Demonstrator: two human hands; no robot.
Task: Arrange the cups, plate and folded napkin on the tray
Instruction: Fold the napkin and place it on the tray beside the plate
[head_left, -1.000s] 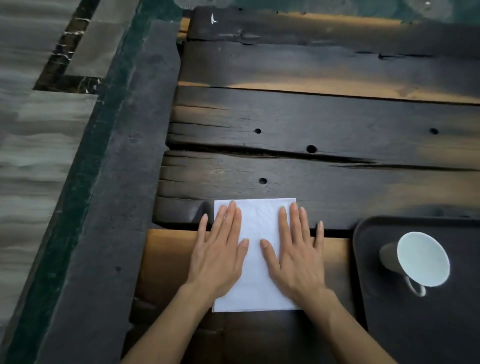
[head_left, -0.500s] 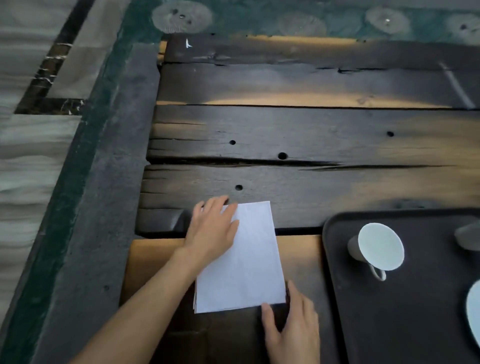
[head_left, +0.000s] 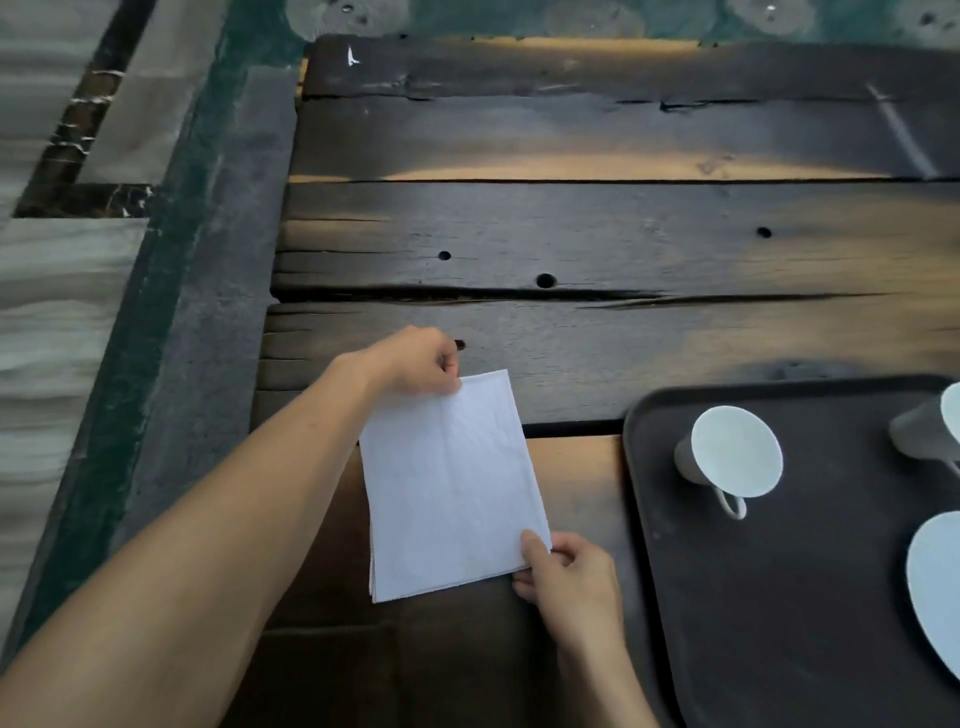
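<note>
A white folded napkin (head_left: 451, 483) lies tilted on the dark wooden table, left of the tray. My left hand (head_left: 415, 361) pinches its far left corner. My right hand (head_left: 569, 574) pinches its near right corner. On the dark tray (head_left: 737, 613) at the right, a white cup (head_left: 730, 451) with a handle lies on its side, its mouth facing me. A second cup (head_left: 930, 428) lies at the right edge, partly cut off. A white plate (head_left: 937, 582) shows at the tray's right side, also cut off.
The table (head_left: 597, 234) is made of rough dark planks with holes and a long crack. Its left edge drops to a grey and green floor (head_left: 104, 364). Wide plank surface stretches beyond the napkin.
Both hands lay flat on the napkin a second ago. They have since shifted to opposite corners and gripped them, and the napkin is turned slightly. The view has swung right, showing more tray.
</note>
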